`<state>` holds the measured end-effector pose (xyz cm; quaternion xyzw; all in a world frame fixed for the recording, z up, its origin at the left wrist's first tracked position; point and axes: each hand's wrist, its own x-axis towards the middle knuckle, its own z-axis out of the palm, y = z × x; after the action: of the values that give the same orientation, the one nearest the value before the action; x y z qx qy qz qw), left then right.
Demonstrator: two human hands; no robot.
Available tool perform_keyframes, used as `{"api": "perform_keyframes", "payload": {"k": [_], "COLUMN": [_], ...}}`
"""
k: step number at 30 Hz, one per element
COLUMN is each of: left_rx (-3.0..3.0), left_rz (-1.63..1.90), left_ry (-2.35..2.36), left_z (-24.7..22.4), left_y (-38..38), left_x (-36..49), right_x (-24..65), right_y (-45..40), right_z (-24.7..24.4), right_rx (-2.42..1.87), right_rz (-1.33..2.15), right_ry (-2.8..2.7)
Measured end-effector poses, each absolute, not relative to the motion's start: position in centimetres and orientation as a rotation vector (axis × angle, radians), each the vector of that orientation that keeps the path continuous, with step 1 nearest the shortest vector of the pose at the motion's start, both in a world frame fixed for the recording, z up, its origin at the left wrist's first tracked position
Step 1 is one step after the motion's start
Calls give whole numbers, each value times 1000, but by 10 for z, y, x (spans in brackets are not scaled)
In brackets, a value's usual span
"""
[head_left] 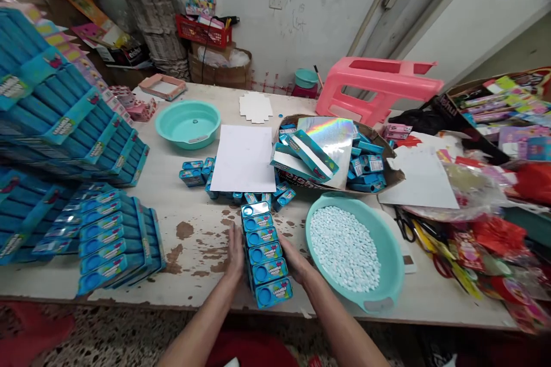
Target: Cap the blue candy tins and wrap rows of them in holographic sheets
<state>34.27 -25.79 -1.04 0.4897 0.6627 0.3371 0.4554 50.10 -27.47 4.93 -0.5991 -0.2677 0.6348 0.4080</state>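
A row of blue candy boxes [266, 253] stands near the table's front edge, printed faces up. My left hand [235, 252] presses along its left side, and my right hand [294, 259] lies against its right side, so the row is held between both palms. Just behind it, several loose small blue boxes [284, 198] lie partly under a white sheet [243, 157]. To the right of my right hand sits a turquoise basin [398, 266] of small white candies [344, 249]. The undersides of the held boxes are hidden.
Stacked blue cartons [73, 109] fill the left, with another blue pack [116, 241] nearer. A turquoise basin [188, 120] stands behind. An open cardboard box [394, 175] of blue boxes, a pink stool [379, 83], scissors [404, 223] and wrappers [473, 252] occupy the right.
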Motion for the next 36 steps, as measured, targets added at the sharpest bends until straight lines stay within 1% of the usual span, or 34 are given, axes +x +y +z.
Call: {"api": "perform_keyframes", "payload": {"k": [2, 3, 5, 7, 9, 10, 14, 15, 17, 20, 23, 26, 28, 30, 33, 36], "left_rx": [1444, 1606, 1990, 2217, 2293, 2299, 2260, 2226, 2110, 1873, 1575, 1114, 874, 739, 644, 835], "left_rz": [981, 1016, 869, 593, 377, 324, 356, 429, 707, 1167, 1386, 1551, 1575, 1554, 1420, 1010], "left_ry": [1873, 1922, 1919, 1860, 1794, 1777, 1882, 1964, 2133, 2158, 2034, 1856, 1740, 1715, 1782, 1812], "left_z": [2, 9, 21, 28, 28, 27, 39, 47, 71, 112, 146, 162, 161, 152, 123, 91], "left_y": [-226, -206, -166, -130, -105, -98, -98, -103, -118, -154, -202, -255, -293, -331, -386, -433], "left_x": [322, 312, 293, 279, 270, 267, 254, 249, 234, 206, 183, 173, 175, 182, 193, 185], "right_x": [513, 521, 536, 551, 563, 567, 571, 569, 558, 528, 480, 424, 388, 360, 339, 339], "right_y": [-276, -278, -288, -304, -321, -328, -348, -349, -348, -341, -336, -334, -332, -325, -306, -290], "right_z": [62, 69, 83, 92, 95, 95, 97, 100, 111, 134, 149, 144, 134, 123, 114, 114], "right_rx": [-1639, -1664, -1646, -1630, -1655, -1671, -1719, -1716, -1678, -1538, -1287, -1038, -911, -800, -742, -757], "right_rz": [1409, 1340, 1281, 1291, 1300, 1297, 1258, 1241, 1214, 1284, 1568, 1919, 2108, 2149, 1927, 1753], "right_ry": [-777, -830, -903, -919, -889, -865, -766, -754, -753, -808, -854, -696, -542, -436, -349, -378]}}
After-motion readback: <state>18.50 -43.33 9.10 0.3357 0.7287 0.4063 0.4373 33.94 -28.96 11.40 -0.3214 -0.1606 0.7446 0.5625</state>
